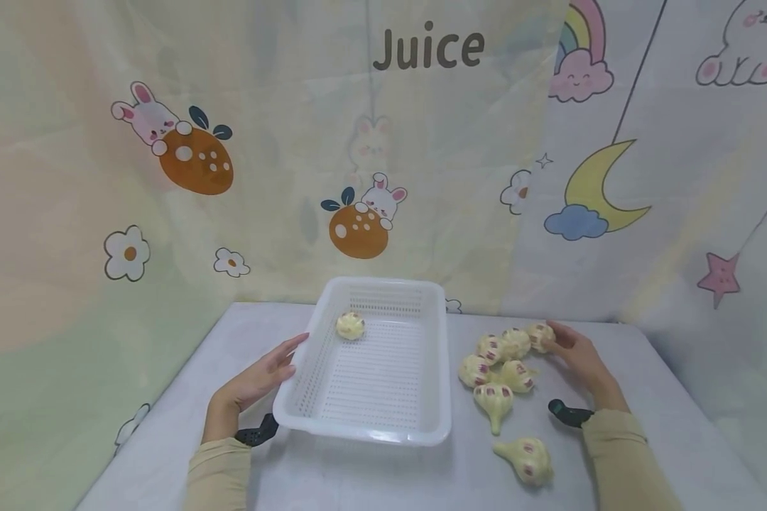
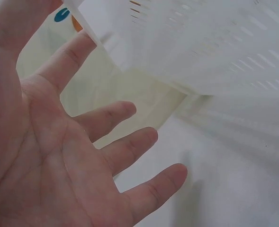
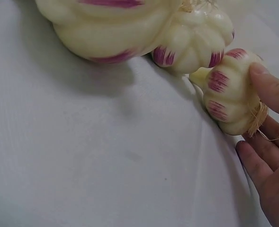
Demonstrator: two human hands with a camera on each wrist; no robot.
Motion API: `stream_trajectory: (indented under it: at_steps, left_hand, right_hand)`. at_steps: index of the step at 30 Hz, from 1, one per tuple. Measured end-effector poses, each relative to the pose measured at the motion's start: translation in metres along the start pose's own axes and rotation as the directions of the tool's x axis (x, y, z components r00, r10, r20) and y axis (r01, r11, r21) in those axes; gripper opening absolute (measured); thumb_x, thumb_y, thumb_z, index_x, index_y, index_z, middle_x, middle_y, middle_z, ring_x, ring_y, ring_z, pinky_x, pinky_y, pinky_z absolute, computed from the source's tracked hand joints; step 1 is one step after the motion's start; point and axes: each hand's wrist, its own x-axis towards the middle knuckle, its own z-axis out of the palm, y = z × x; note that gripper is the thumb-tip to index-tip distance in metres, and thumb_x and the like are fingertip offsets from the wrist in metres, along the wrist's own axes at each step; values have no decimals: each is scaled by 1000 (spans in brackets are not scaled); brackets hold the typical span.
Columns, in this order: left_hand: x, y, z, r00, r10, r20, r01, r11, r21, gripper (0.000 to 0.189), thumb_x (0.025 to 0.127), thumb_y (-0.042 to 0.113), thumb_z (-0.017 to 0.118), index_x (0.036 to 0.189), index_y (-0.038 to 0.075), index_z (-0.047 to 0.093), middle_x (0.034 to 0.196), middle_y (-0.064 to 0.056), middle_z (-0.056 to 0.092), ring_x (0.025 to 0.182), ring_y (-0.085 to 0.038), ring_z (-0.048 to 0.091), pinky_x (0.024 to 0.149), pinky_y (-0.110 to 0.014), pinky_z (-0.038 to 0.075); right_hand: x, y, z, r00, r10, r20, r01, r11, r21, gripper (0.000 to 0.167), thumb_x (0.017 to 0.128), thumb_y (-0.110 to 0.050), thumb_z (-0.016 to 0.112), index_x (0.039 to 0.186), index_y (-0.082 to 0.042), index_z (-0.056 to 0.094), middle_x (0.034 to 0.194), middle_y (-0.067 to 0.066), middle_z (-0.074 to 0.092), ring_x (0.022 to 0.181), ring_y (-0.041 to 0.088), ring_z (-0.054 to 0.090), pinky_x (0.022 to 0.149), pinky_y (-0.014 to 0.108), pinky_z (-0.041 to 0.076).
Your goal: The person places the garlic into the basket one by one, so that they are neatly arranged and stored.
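Note:
A white plastic basket (image 1: 383, 433) with slotted walls stands mid-table, one garlic bulb (image 1: 350, 326) lying inside near its far left corner. At the basket's left rim is my left hand (image 1: 258, 380). In the left wrist view its fingers are spread and fairly straight, the index fingertip (image 2: 88, 41) touching the rim. On the right, my right hand (image 1: 581, 358) holds a cream garlic bulb (image 3: 231, 92) with purple streaks, thumb on one side and fingers on the other. That bulb is the rightmost of a cluster of garlic bulbs (image 1: 515, 343).
Nearer the front, a single garlic bulb (image 1: 529, 460) lies apart with its stem pointing left. Another bulb (image 1: 493, 399) points its stem forward. A printed curtain (image 1: 281, 177) hangs behind the white table (image 1: 345, 482). Dark wrist devices sit at both cuffs.

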Motion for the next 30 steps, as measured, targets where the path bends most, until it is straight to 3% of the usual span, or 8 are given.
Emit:
stream_trajectory:
  at_steps: [13,22,30]
  left_hand:
    - [0,0,-2,1000,2,-5,-2,1000,5,64,95,29,56,150,36,22,156,-6,26,144,-36,22,108,-63,24]
    - [1,-3,-5,1000,16,4,-16,1000,4,65,95,30,57,149,37,22,156,-5,27,143,-34,25,108,-63,24]
    - [1,-3,-4,1000,21,9,-21,1000,-9,65,95,28,57,150,36,22,155,-6,28,142,-35,27,108,-63,25]
  right_hand:
    - [3,6,5,999,28,-27,-25,994,106,85,88,-49,61,149,-5,23,153,27,23,139,48,23,110,58,24]
    - [8,11,7,997,74,-33,-71,995,75,91,86,-56,59,153,-11,15,155,24,20,140,45,23,110,57,24]
    - [1,2,9,993,110,-50,-108,994,36,93,85,-60,59,151,-9,20,154,25,20,138,47,25,110,58,24]
